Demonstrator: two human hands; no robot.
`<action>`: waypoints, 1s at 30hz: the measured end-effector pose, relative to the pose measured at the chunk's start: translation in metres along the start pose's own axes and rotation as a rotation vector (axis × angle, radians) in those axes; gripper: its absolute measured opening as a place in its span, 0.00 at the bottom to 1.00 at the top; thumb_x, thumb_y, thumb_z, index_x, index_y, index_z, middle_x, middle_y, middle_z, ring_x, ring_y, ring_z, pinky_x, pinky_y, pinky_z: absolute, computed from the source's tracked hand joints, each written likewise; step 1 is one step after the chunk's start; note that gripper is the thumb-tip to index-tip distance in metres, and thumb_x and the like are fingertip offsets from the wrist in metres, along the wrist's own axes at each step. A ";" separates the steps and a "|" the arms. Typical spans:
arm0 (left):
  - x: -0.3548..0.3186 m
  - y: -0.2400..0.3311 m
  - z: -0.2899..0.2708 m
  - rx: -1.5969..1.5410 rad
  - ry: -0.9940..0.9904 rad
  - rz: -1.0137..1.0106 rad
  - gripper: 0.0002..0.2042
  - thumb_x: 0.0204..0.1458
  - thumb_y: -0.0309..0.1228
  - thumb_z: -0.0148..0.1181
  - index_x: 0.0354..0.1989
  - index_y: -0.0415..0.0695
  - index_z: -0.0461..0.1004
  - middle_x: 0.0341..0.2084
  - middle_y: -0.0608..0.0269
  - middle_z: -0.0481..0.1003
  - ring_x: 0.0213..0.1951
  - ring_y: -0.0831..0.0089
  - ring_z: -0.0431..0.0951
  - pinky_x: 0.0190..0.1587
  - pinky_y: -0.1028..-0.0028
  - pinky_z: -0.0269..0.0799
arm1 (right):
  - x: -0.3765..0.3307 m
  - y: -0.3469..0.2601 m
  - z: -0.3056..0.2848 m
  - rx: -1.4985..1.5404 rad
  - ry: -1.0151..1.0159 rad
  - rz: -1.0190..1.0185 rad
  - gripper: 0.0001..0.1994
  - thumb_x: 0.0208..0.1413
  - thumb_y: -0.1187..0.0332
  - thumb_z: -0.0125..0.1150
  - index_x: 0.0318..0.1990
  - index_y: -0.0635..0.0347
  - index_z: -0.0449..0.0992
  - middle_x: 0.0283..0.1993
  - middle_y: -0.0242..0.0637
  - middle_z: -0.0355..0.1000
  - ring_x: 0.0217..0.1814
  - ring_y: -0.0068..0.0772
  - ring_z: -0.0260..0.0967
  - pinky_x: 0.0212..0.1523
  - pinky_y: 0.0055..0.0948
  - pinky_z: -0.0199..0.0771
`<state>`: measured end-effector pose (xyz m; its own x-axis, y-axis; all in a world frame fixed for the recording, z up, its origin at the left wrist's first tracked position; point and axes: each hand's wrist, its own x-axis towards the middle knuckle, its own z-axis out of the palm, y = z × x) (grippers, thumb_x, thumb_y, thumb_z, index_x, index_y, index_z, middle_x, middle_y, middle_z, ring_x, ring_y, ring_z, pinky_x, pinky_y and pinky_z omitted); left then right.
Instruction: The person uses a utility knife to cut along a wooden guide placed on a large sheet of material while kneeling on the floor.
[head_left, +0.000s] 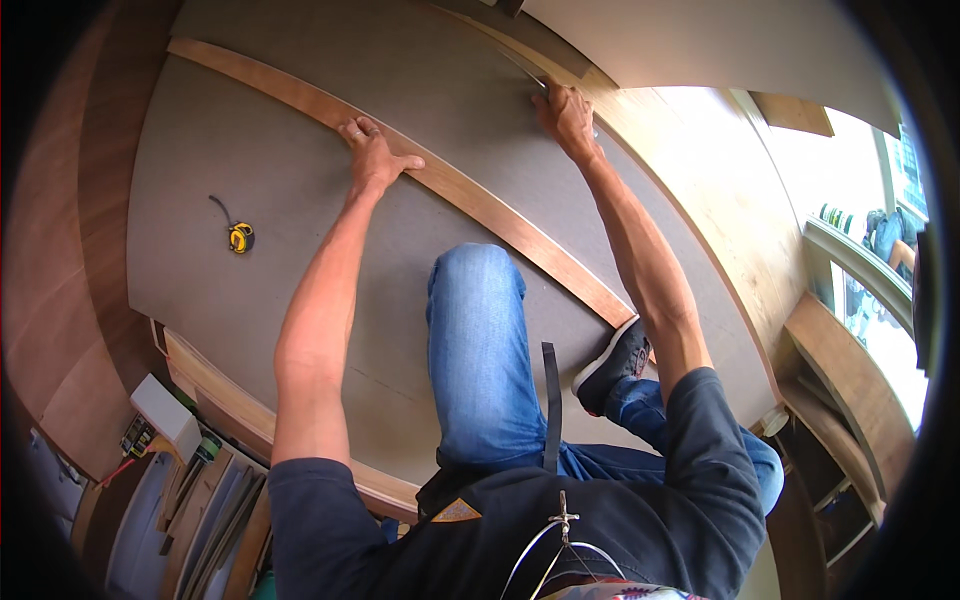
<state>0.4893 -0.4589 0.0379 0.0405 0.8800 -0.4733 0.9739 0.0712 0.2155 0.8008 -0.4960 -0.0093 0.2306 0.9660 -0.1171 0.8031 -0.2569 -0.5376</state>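
A long, thin wooden strip [480,208] runs diagonally across a large grey panel [300,180]. My left hand [375,158] holds the strip near its middle, with the fingers bent over it and the thumb stretched along it. Farther right, my right hand [568,118] is closed at the panel's far right side. A thin, blade-like piece [528,74] sticks out ahead of its fingers; the rest is hidden in the grip, so its kind is unclear. The strip's near end lies by my dark shoe [612,368].
A yellow and black tape measure [240,237] lies on the panel at left, its dark strap trailing. My knee [475,290] rests on the panel. Pale boards [690,160] border the right side. Stacked offcuts [215,510] stand at lower left. Bright windows are on the right.
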 end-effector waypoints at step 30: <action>0.005 -0.011 0.003 0.018 0.013 0.050 0.65 0.29 0.48 0.83 0.66 0.18 0.43 0.66 0.32 0.44 0.71 0.47 0.45 0.65 0.67 0.68 | 0.070 0.030 0.003 0.239 -0.225 0.132 0.22 0.54 0.49 0.63 0.38 0.63 0.79 0.33 0.49 0.77 0.36 0.46 0.76 0.37 0.44 0.72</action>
<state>0.4794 -0.4568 0.0304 0.0862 0.8881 -0.4515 0.9746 0.0188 0.2230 0.8396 -0.4358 -0.0366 0.1754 0.9140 -0.3658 0.6172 -0.3916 -0.6824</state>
